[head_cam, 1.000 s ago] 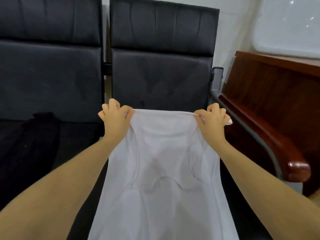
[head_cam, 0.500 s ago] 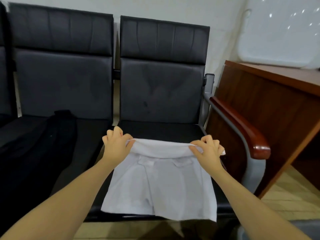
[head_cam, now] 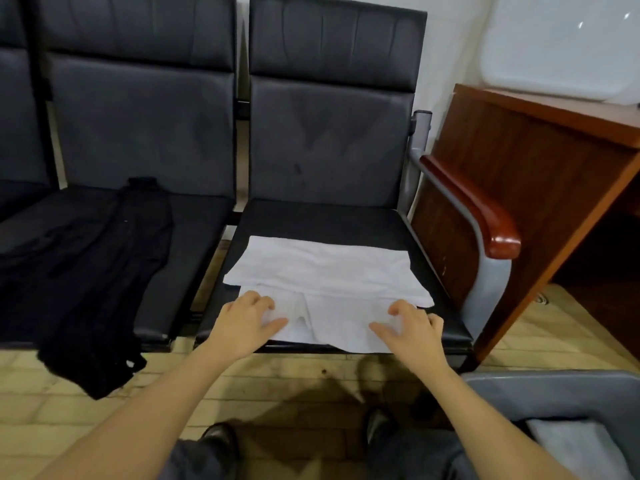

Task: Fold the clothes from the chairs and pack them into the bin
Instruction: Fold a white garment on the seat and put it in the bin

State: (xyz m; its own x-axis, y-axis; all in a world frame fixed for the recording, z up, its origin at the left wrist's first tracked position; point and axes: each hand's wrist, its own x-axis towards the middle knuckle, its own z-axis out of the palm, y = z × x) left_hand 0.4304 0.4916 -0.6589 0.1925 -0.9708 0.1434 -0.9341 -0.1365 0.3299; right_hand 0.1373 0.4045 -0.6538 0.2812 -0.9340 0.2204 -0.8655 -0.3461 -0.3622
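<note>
While the white shirt (head_cam: 325, 271) lies folded on the chair seat (head_cam: 322, 220), my left hand (head_cam: 244, 323) and right hand (head_cam: 410, 329) rest spread on its near edge, pinching nothing, bin (head_cam: 554, 393) at my right.

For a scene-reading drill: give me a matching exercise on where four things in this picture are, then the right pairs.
Things:
1. white garment
2. black garment
3. grey bin
4. armrest

Places:
A. draped over the left seat's front edge, hanging toward the floor
B. on the floor at the lower right
C. partly folded on the right seat, under both hands
D. between the right seat and the wooden desk

Pairs: 1-C, 2-A, 3-B, 4-D. The left hand and right hand rest on the white garment's near part.
</note>
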